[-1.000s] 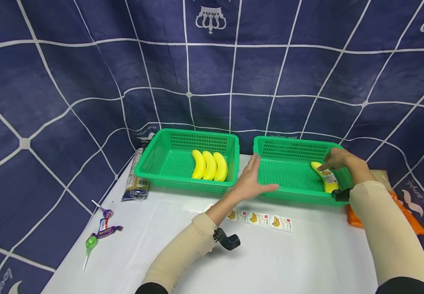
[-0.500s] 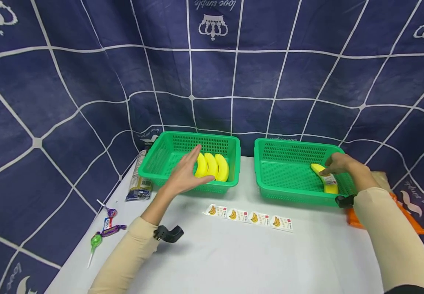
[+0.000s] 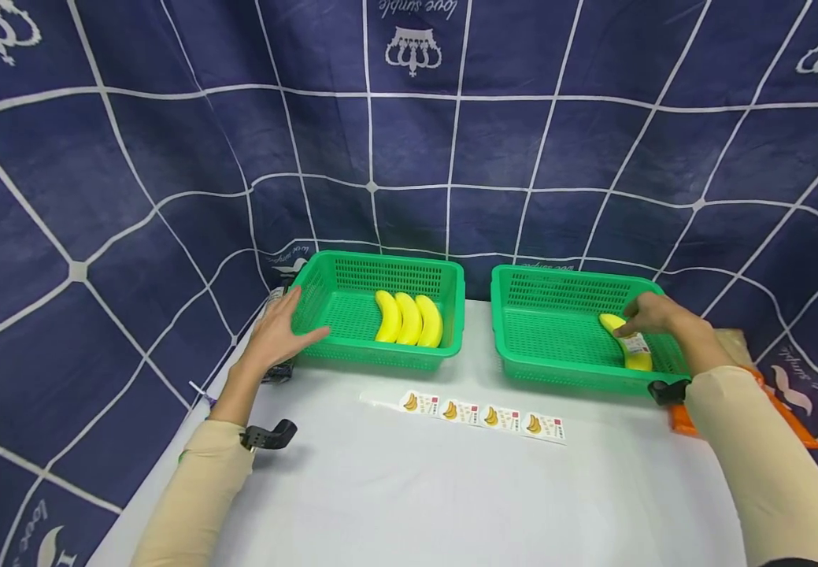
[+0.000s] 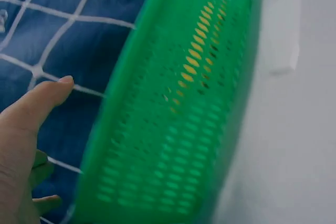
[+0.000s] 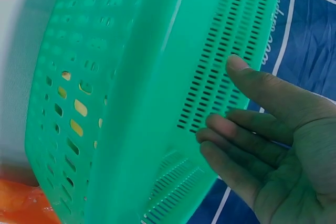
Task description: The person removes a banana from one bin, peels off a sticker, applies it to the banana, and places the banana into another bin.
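Head view, banana-print stickers (image 3: 483, 416), lettering unreadable

White gap (image 3: 477, 339) between 2 green baskets (image 3: 380, 346) passable; sticker strip (image 3: 483, 417) (flat) crosses front.

From my head view, my left hand (image 3: 277, 331) covers most of the dark packet (image 3: 279, 370) beside the left basket (image 3: 323, 346), so I can't read its print. My right hand (image 3: 653, 313) hides part of the labelled banana (image 3: 631, 350). The orange bag (image 3: 685, 421) is mostly behind my sleeve. My left wrist view is blurred; the sticker strip (image 4: 286, 19) runs off its top edge
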Motion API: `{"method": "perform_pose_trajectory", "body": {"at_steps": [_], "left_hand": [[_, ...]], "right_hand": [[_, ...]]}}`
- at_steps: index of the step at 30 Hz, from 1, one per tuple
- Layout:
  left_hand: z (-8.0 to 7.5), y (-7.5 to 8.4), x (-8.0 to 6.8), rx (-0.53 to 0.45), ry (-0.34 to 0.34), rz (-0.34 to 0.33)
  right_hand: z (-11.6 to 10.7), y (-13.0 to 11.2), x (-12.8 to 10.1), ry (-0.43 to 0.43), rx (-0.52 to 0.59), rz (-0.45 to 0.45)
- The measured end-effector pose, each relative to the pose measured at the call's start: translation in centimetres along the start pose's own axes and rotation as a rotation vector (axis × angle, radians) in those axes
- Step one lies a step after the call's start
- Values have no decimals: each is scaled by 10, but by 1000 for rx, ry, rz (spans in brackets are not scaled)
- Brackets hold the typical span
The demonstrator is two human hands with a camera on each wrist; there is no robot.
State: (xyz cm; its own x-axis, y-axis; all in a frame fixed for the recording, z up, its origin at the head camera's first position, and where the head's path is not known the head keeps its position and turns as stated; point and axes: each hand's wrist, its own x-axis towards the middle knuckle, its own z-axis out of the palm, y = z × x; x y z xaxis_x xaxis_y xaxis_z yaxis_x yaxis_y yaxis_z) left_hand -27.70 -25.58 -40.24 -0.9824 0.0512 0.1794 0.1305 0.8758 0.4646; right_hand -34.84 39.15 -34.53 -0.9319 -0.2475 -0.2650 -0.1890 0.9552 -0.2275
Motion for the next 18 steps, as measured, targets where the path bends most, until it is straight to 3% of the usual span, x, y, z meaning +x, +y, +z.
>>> {"method": "perform_pose_trajectory", "body": {"at_steps": [8,13,18], "left_hand": [[12,-37,4,-89,-50,-77],[14,-45,7,-189,-109,-100],[18,-49,8,-208,-88,-98]], "right_hand": [[2,-6,-6,5,5,-8],[3,-7,-10,-11,8,-2],[3,-10,-12,-1,-3,-24]]}}
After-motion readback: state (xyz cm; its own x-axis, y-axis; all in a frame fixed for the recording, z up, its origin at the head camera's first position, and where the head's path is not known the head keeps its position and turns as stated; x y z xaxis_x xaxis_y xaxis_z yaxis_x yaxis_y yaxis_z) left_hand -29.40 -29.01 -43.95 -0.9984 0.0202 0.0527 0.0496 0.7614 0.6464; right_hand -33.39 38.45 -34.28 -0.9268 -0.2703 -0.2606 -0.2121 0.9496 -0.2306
